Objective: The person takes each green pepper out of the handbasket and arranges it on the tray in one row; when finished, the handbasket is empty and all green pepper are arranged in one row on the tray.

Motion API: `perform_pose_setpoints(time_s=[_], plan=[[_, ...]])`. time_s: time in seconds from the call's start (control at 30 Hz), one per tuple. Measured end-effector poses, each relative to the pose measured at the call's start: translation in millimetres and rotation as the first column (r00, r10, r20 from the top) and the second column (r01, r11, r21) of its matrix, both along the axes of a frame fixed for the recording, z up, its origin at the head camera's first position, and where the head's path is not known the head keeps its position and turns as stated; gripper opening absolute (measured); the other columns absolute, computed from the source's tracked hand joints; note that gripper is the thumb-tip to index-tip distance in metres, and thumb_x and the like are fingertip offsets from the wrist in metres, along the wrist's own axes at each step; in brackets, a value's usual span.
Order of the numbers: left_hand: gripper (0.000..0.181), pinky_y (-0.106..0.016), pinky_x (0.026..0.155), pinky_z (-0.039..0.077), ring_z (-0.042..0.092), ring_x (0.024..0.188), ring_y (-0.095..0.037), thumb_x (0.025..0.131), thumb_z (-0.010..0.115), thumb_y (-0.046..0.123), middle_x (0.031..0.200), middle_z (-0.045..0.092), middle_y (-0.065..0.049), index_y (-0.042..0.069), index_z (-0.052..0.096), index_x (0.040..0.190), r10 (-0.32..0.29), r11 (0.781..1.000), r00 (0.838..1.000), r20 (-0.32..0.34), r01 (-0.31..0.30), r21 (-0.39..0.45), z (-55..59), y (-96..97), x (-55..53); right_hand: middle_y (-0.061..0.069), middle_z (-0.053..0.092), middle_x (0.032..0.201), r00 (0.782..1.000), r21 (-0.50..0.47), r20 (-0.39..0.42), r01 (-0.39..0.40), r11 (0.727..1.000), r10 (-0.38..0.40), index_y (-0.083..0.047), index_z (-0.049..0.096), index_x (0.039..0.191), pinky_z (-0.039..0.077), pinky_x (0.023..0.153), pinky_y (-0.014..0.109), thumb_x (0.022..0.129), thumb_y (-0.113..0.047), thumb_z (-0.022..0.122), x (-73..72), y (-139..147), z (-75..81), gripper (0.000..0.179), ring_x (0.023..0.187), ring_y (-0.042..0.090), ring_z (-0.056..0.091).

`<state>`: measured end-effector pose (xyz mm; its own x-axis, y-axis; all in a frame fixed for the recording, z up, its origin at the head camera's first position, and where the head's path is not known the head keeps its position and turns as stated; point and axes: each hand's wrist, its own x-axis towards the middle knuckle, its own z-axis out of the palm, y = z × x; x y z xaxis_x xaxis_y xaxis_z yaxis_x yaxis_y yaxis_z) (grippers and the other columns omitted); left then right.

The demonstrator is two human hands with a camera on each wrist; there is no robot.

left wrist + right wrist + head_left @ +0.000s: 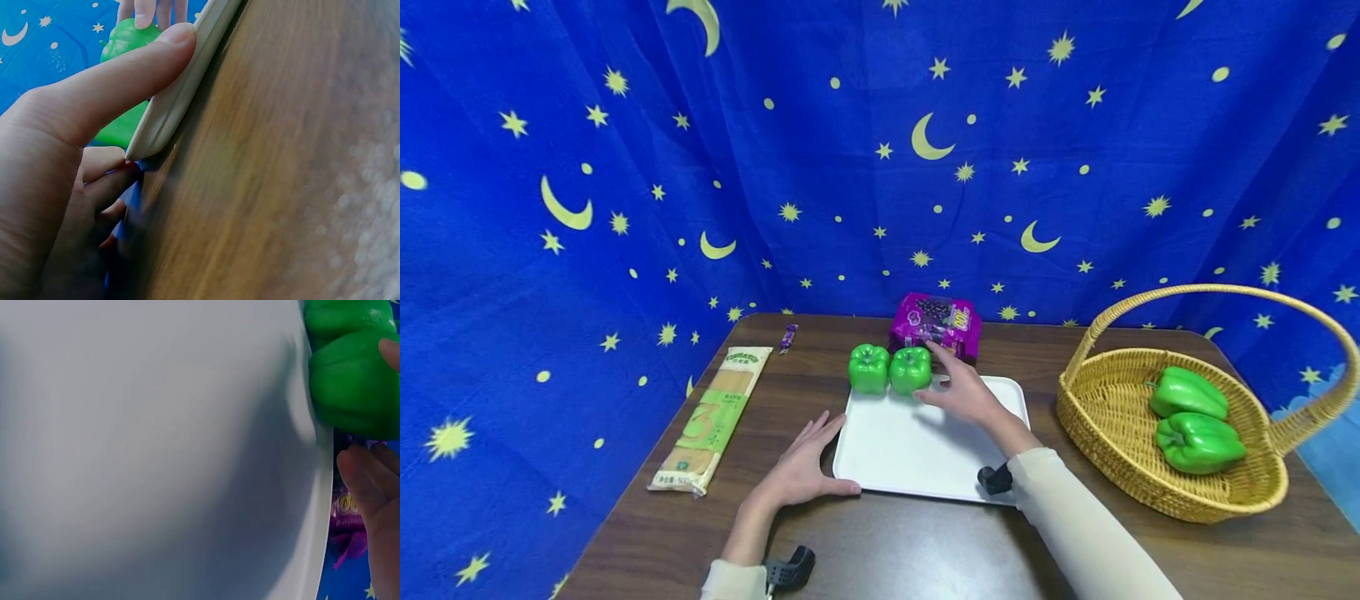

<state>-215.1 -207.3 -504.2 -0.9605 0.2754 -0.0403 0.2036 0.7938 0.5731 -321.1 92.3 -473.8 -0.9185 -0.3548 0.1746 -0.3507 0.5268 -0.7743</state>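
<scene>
Two green bell peppers, a left one (868,369) and a right one (910,371), stand side by side at the far left edge of a white tray (925,450). My right hand (961,390) spreads around the right-hand pepper, thumb in front and fingers at its far right side. In the right wrist view a gap shows between those fingers (362,478) and the pepper (353,387). At the tray's near left corner, my left hand (805,467) lies along the side, its thumb (134,72) touching the rim and the other fingers partly hidden.
Behind the peppers is a purple snack bag (936,325). A wicker basket (1097,442) with a tall handle stands at right, holding two green peppers (1198,442). A noodle packet (715,421) and a small purple-wrapped candy (788,338) lie at left on the wooden table (880,550).
</scene>
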Motion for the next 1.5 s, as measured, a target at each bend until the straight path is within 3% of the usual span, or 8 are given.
perform_pose_setpoints(time_s=[0.17, 0.27, 0.47, 0.67, 1.0, 1.23, 1.5], plan=[[0.122, -0.06, 0.111, 0.015, 0.011, 0.142, -0.038, 0.053, 0.077, 0.075, 0.156, 0.023, -0.012, 0.02, 0.03, 0.152, 0.019, 1.0, 1.0, 0.013, -0.019, 0.012, 3.1, -1.1, 1.6, 0.011, 0.04, 0.147, 0.999, 0.045, -0.022, 0.031, 0.998, -0.03, -0.018, 0.028, 0.152, 0.047, 0.095, 0.046, 0.076, -0.041, 0.081, 2.4, 9.3, 2.9, 0.095, 0.122, 0.032, 0.051], [0.122, -0.06, 0.111, 0.015, 0.012, 0.143, -0.038, 0.054, 0.077, 0.074, 0.156, 0.024, -0.012, 0.02, 0.03, 0.152, 0.022, 1.0, 1.0, 0.012, -0.022, 0.01, 3.7, -2.8, 2.2, 0.014, 0.044, 0.143, 0.999, 0.02, -0.05, -0.001, 1.0, 0.002, -0.012, 0.032, 0.15, 0.051, 0.09, 0.043, 0.078, -0.036, 0.08, 4.6, 17.1, 9.4, 0.09, 0.119, 0.033, 0.053], [0.122, -0.058, 0.112, 0.013, 0.011, 0.143, -0.036, 0.054, 0.077, 0.073, 0.156, 0.025, -0.01, 0.021, 0.029, 0.152, 0.037, 0.999, 0.999, 0.026, -0.037, 0.001, 3.0, -6.4, 3.2, 0.012, 0.056, 0.132, 0.977, 0.051, -0.192, -0.082, 0.995, 0.091, -0.006, 0.051, 0.137, 0.05, 0.092, 0.044, 0.082, -0.03, 0.077, 13.7, 35.4, 29.8, 0.065, 0.114, 0.029, 0.057], [0.122, -0.058, 0.112, 0.014, 0.011, 0.143, -0.038, 0.053, 0.076, 0.075, 0.156, 0.024, -0.012, 0.021, 0.03, 0.152, 0.049, 0.999, 0.999, 0.019, -0.049, -0.006, 3.6, -9.1, 4.4, 0.006, 0.067, 0.114, 0.964, 0.09, -0.251, -0.066, 0.994, 0.087, -0.008, 0.064, 0.121, 0.054, 0.082, 0.038, 0.083, -0.024, 0.077, 23.2, 53.6, 46.8, 0.043, 0.099, 0.023, 0.064], [0.122, -0.056, 0.113, 0.014, 0.011, 0.143, -0.035, 0.055, 0.076, 0.075, 0.156, 0.025, -0.01, 0.02, 0.029, 0.153, 0.034, 0.999, 0.999, 0.008, -0.034, -0.015, 5.5, -10.4, 5.0, -0.002, 0.067, 0.096, 0.967, 0.165, -0.246, -0.031, 0.986, 0.071, -0.012, 0.069, 0.108, 0.056, 0.072, 0.034, 0.087, -0.024, 0.073, 35.4, 102.0, 66.5, 0.025, 0.084, 0.014, 0.062], [0.119, -0.063, 0.109, 0.018, 0.011, 0.142, -0.039, 0.056, 0.075, 0.075, 0.157, 0.021, -0.012, 0.022, 0.029, 0.153, 0.016, 1.0, 1.0, -0.002, -0.016, 0.002, 3.1, -4.5, 4.7, -0.01, 0.065, 0.089, 0.984, 0.287, -0.144, -0.064, 0.956, 0.11, -0.017, 0.07, 0.103, 0.054, 0.069, 0.026, 0.088, -0.033, 0.071, 57.5, 151.0, 75.9, 0.022, 0.08, 0.009, 0.06], [0.121, -0.065, 0.108, 0.018, 0.011, 0.142, -0.04, 0.054, 0.075, 0.076, 0.156, 0.023, -0.012, 0.022, 0.029, 0.152, 0.026, 1.0, 0.999, 0.021, -0.026, -0.006, 0.5, 4.8, 1.5, -0.013, 0.064, 0.088, 0.984, 0.346, -0.158, -0.019, 0.938, 0.078, -0.017, 0.071, 0.099, 0.052, 0.067, 0.025, 0.09, -0.032, 0.069, 75.1, 204.1, 87.3, 0.017, 0.08, 0.006, 0.059]])
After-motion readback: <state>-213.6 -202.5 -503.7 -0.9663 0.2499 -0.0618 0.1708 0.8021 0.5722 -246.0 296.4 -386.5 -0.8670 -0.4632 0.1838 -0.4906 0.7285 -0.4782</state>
